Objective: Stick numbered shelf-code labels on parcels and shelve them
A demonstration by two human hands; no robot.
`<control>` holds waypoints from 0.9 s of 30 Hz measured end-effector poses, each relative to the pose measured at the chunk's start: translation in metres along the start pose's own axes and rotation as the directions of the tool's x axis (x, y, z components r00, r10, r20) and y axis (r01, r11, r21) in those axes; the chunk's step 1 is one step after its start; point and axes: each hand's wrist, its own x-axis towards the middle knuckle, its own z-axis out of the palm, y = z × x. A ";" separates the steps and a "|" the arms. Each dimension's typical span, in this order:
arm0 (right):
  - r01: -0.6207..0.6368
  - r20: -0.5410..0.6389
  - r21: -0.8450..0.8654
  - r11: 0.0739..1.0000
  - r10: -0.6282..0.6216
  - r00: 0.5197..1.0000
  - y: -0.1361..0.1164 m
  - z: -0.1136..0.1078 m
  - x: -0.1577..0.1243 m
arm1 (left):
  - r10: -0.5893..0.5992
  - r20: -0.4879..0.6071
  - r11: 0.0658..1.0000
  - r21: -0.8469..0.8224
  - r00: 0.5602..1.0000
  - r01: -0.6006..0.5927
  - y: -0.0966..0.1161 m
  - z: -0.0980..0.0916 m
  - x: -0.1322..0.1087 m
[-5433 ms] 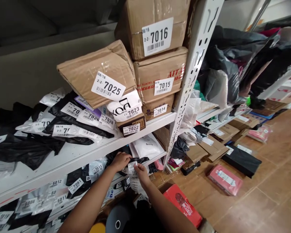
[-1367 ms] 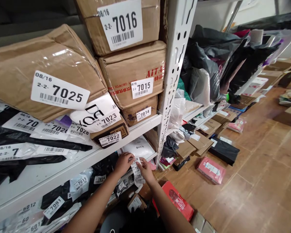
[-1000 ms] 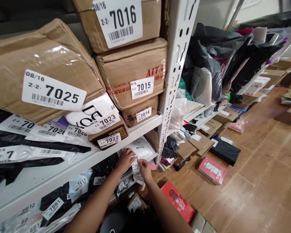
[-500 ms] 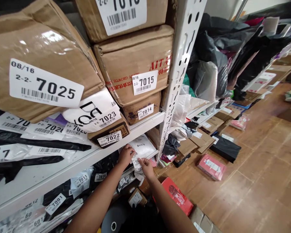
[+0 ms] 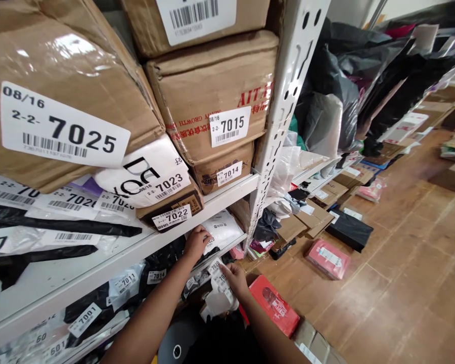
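My left hand (image 5: 196, 241) reaches under the white shelf (image 5: 227, 194), fingers curled against a white poly parcel (image 5: 222, 230) on the lower shelf. Lower down, my right hand (image 5: 235, 278) pinches a strip of white number labels (image 5: 219, 275); the top label reads 2020. The strip hangs in front of the lower shelf edge, apart from the left hand. Black parcels labelled 7011 (image 5: 128, 279) and 7014 (image 5: 156, 276) lie to the left of my left arm.
Cardboard boxes 7025 (image 5: 66, 134), 7015 (image 5: 227, 124), 7014 (image 5: 229, 173) and 7022 (image 5: 172, 216) crowd the shelf above. A white perforated upright (image 5: 278, 121) stands right of them. A red box (image 5: 275, 306) and several parcels lie on the wooden floor (image 5: 402, 283).
My right hand has pulled the label strip down and away from the white parcel. My left hand stays at the parcel. The view has tipped slightly down and closer to the boxes.
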 end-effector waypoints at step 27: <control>0.238 0.168 -0.302 0.923 -0.194 0.967 -0.051 0.032 0.156 | -0.039 0.325 0.893 0.436 0.945 -0.113 0.034 -0.026 -0.011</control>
